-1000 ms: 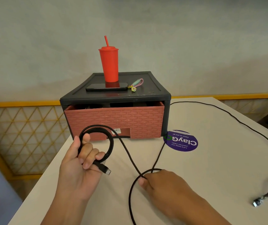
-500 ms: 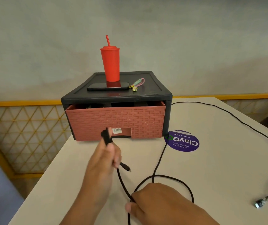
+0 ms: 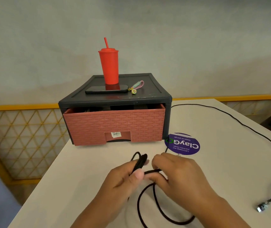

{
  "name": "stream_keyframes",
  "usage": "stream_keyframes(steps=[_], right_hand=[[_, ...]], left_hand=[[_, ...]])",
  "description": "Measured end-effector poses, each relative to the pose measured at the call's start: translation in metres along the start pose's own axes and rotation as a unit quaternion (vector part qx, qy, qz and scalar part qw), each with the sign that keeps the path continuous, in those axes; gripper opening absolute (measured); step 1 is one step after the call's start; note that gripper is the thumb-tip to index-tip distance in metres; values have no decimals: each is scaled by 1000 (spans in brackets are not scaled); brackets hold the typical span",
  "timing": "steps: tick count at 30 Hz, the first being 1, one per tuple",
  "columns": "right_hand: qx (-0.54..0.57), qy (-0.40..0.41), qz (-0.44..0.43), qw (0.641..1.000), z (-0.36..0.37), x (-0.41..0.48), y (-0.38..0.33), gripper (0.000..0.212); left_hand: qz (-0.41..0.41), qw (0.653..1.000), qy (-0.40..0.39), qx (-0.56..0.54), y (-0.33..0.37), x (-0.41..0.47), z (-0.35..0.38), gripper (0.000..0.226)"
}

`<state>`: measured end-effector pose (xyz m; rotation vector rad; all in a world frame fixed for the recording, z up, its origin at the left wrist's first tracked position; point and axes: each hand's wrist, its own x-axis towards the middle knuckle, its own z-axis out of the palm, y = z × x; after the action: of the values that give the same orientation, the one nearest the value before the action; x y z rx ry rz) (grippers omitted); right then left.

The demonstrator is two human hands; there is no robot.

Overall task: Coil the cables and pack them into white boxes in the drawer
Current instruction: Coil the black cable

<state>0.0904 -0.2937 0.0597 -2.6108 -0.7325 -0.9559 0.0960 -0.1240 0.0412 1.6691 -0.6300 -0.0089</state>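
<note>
My left hand (image 3: 123, 180) grips a small coil of black cable (image 3: 139, 159) above the white table (image 3: 65, 186), in front of the drawer. My right hand (image 3: 175, 171) pinches the same cable just right of the coil. A loose loop of cable (image 3: 149, 209) lies below the hands. The rest of the cable runs past the drawer unit's right side and sweeps round to a metal plug (image 3: 262, 208) at the right. The terracotta woven-pattern drawer (image 3: 115, 125) sits slightly open in its black casing (image 3: 147, 97). No white boxes are visible.
On the casing stand a red tumbler with straw (image 3: 109, 66), a black phone (image 3: 106, 89) and a small keychain (image 3: 136, 87). A purple round sticker (image 3: 182, 143) lies on the table by the drawer. A yellow lattice railing (image 3: 21, 140) runs behind the left table edge.
My left hand turned and moved right with the coil. My right hand came up from the table to meet it, drawing cable along. The loose loop shifted nearer to me.
</note>
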Motion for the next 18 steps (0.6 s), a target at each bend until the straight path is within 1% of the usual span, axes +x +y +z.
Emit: stream_keyframes(steps=[2,3,4,5,6,8,10,11,12,13,15,16,18], right_hand=[[5,11,31,999,-5,3,7,47],[17,-1,52,998,-7,3,10,52],[36,-15,69,997,-7,3,12,55],[65,-26,77,995,-5,1,13,56],[102,-36,80,991,-2,0,14,56],[179,-55,86,979,8,-3,13,50],[236,-84,111,962,16,-4,7,33],[266,-85,125,952,17,-4,4,26],[299,-74,142,941,17,-3,1,24],[329,-60,169,927,16,-2,-1,26],[390,-50,240,888,13,0,-5,31],[414,-58,268,868,11,2,-7,32],[459,-92,295,833,5,4,-12,34]], left_hand=[[-3,1000,-7,-11,5,1,0,52],[-16,1000,-4,-23,5,2,0,47],[-33,999,0,-42,6,2,0,40],[-47,997,-6,-65,7,2,1,39],[-56,994,-16,-97,8,2,3,44],[-72,981,-28,-178,8,0,7,49],[-94,963,-32,-250,9,-1,9,51],[-103,956,-35,-273,10,-1,10,51],[-106,952,-40,-285,10,-1,10,50],[-101,951,-50,-289,10,-1,10,47],[-79,953,-77,-283,12,0,11,37],[-72,954,-82,-278,13,0,12,34],[-82,956,-73,-271,13,0,12,40]])
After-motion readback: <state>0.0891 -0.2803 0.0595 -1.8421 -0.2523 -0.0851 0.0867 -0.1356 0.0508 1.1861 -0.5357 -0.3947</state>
